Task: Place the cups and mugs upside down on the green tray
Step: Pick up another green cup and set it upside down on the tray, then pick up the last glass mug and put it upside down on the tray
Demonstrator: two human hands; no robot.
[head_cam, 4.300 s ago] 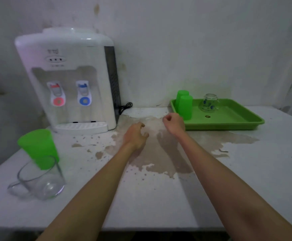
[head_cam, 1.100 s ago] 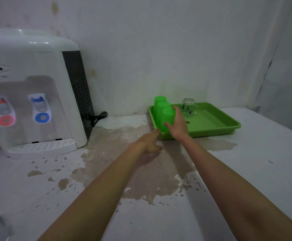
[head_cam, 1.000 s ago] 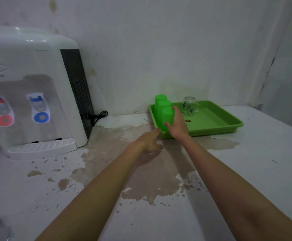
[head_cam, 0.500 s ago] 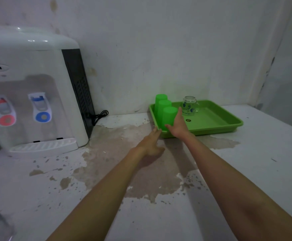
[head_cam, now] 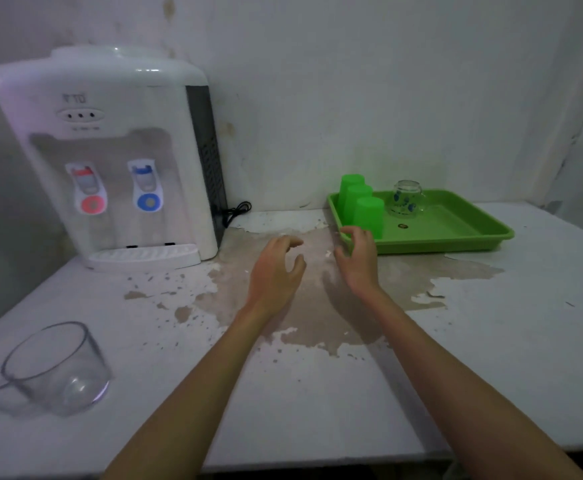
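The green tray (head_cam: 456, 233) lies on the table at the back right. Three green cups stand upside down in a row along its left side, the nearest (head_cam: 369, 216) at the front. A small glass mug with blue dots (head_cam: 406, 199) stands upside down behind them. A clear glass mug (head_cam: 58, 368) sits upright on the table at the near left. My right hand (head_cam: 357, 258) hovers just in front of the tray's left corner, fingers apart, holding nothing. My left hand (head_cam: 276, 271) is beside it over the table, fingers curled and apart, empty.
A white water dispenser (head_cam: 110, 161) with red and blue taps stands at the back left against the wall, its black cord (head_cam: 234, 211) trailing beside it. The white table (head_cam: 318, 393) has a large worn brown patch in the middle.
My right hand has let go of the nearest green cup and drawn back from the tray. The left hand also pulled back. The view swung left, bringing the clear mug fully into sight.
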